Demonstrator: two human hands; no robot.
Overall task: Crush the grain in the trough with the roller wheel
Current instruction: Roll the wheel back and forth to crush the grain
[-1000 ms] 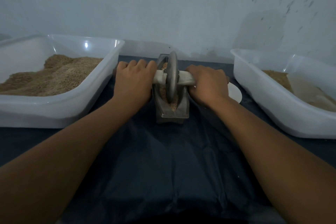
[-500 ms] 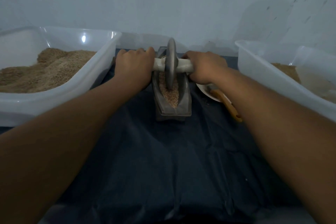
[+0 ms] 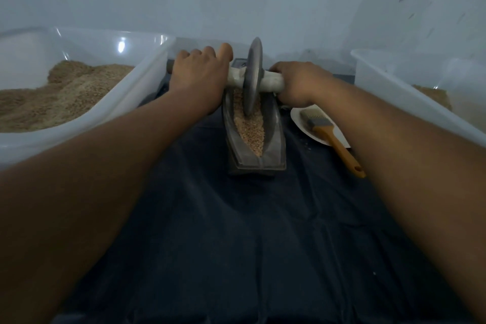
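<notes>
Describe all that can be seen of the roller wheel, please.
The roller wheel is a thin, dull grey disc that looks like metal. It stands upright on edge, its lower rim in the grain of the trough, toward the far end. A pale axle runs through its middle. The left hand and right hand each grip one end.
</notes>
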